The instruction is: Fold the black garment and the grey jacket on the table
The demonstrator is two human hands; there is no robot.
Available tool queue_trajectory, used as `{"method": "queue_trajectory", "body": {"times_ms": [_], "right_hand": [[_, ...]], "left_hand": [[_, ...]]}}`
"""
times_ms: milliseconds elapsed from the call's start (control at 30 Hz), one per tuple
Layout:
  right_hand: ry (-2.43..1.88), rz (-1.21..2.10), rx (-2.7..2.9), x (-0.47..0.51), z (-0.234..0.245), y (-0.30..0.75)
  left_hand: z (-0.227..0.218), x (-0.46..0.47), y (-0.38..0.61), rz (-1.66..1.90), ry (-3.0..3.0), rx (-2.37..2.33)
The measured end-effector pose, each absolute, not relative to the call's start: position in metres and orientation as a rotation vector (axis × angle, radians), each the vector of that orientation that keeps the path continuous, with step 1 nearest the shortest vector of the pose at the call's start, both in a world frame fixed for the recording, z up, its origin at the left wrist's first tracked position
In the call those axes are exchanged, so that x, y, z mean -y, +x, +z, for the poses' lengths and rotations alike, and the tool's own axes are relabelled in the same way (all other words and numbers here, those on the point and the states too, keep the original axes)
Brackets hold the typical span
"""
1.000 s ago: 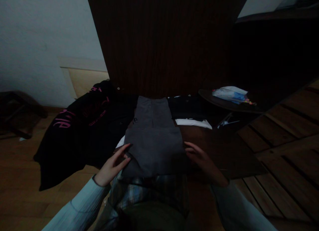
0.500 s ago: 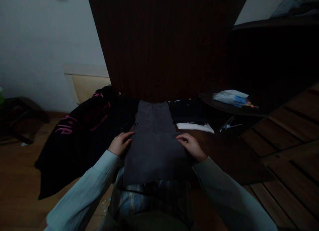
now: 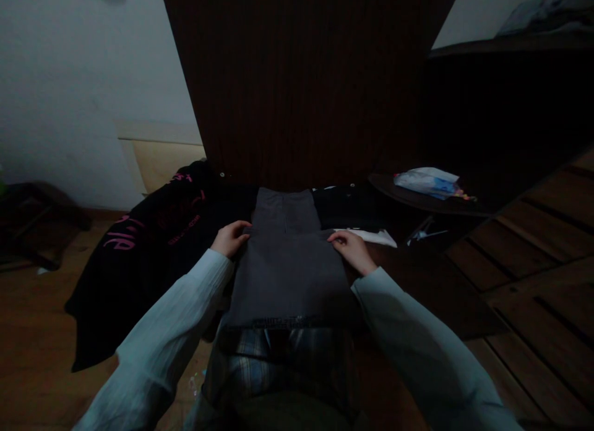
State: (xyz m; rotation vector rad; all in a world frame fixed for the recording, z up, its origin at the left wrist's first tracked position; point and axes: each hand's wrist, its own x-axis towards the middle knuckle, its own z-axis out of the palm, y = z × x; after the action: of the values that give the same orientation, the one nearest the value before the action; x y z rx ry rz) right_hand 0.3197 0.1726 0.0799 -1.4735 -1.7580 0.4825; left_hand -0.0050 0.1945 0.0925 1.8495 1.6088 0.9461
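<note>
A dark grey garment (image 3: 290, 270), partly folded, lies in front of me, its narrower far part stretching toward the dark wooden panel. My left hand (image 3: 231, 238) pinches the left end of the upper layer's far edge. At the right end of that same edge, my right hand (image 3: 351, 250) grips the cloth between thumb and fingers. Dark print shows along the near edge, close to my lap. The garment's exact kind is hard to make out in the dim light.
Black cloth with pink lettering (image 3: 139, 251) spreads to the left. Right of the grey garment lie dark folded clothing (image 3: 348, 208) and a white piece of cloth (image 3: 378, 237). A plastic packet (image 3: 429, 182) rests on a small rounded shelf (image 3: 399, 199). The wooden panel (image 3: 301, 90) stands behind.
Both hands have moved away from me, carrying the upper layer's edge over more of the far part. The small dark mark on the left is now covered, and print shows at the near edge.
</note>
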Motion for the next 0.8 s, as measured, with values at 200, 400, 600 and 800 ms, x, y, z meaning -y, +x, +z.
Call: {"method": "queue_trajectory", "body": {"times_ms": [200,400,600,800], "right_hand": [[-1.483,0.248,1.8,-0.177,0.042,0.321],[-1.386,0.104,2.141,-0.166,0.054,0.309],[-1.523,0.261,2.417,-0.161,0.048,0.301],[-1.471,0.452,2.366,-0.128,0.061,0.336]], "left_hand": [[0.054,-0.197,-0.002,0.922,2.127,-1.774],[0.059,-0.176,0.016,0.712,2.516,-1.418],[0.054,-0.17,0.025,0.349,2.503,-1.559],[0.058,-0.124,-0.016,0.486,2.517,-1.141]]}}
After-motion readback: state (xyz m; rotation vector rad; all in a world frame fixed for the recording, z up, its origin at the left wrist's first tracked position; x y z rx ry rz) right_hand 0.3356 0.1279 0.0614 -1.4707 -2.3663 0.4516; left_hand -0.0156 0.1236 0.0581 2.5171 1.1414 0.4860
